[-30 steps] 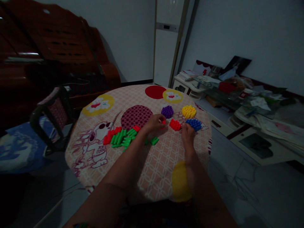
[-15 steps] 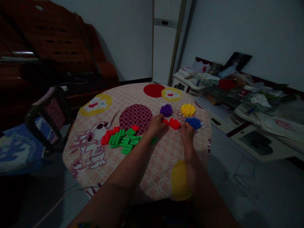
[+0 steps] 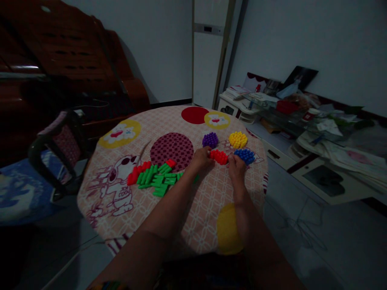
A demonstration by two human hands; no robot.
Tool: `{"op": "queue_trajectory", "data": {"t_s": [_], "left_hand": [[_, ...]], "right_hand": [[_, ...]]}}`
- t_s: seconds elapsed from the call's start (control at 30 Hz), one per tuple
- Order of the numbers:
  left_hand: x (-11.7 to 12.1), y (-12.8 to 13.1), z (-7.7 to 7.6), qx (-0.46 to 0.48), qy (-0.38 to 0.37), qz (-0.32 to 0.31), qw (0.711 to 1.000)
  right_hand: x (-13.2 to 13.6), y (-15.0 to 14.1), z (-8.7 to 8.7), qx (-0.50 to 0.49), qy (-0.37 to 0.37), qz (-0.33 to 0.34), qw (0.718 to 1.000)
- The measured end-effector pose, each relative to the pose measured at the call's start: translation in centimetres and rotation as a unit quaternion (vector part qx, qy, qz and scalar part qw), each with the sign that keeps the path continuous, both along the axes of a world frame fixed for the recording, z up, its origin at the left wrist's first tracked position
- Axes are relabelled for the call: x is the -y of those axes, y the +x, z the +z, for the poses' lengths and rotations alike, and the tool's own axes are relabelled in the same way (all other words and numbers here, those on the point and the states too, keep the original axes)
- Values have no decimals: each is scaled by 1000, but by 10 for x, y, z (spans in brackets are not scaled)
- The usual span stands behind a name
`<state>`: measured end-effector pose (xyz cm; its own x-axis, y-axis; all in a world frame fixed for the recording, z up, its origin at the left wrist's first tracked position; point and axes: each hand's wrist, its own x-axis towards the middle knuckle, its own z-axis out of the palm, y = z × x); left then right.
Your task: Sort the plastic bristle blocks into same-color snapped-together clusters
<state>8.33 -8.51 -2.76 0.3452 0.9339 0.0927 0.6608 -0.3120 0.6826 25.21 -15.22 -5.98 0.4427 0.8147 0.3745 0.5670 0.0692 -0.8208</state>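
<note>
On the round table, a cluster of red plastic toy blocks [image 3: 219, 157] with rounded knobs sits between my two hands. My left hand [image 3: 201, 161] has its fingers closed at the left end, on a red block pushed against the others. Fingers bent, my right hand [image 3: 237, 167] grips the cluster's right end; its fingertips are partly hidden. Just beyond my right hand lies a blue block cluster [image 3: 244, 156]. Purple blocks [image 3: 210, 139] and yellow blocks [image 3: 238, 139] stand farther back. Left of my left forearm are loose green blocks [image 3: 160, 179] and more red blocks [image 3: 137, 172].
A patterned cloth [image 3: 199, 217] covers the table. To the left stand a dark-framed chair [image 3: 60, 149] and a wooden sofa [image 3: 75, 60]. A cluttered low cabinet [image 3: 320, 173] runs along the right wall. A tall white unit [image 3: 207, 60] stands behind the table.
The red block in my left hand has moved right, closing the small gap to the red cluster. My right hand stays at the cluster's right end. The view has shifted slightly.
</note>
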Motion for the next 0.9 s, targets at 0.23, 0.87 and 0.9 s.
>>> {"op": "queue_trajectory", "data": {"t_s": [0.23, 0.87, 0.9], "left_hand": [[0, 1, 1, -10, 10, -11, 1000], [30, -258, 39, -304, -125, 238, 914], [32, -264, 34, -305, -141, 234, 913]], "right_hand": [[1, 0, 1, 2, -3, -2, 1000], [-2, 1, -2, 1, -12, -21, 1000], [-2, 1, -1, 0, -12, -23, 1000]]}}
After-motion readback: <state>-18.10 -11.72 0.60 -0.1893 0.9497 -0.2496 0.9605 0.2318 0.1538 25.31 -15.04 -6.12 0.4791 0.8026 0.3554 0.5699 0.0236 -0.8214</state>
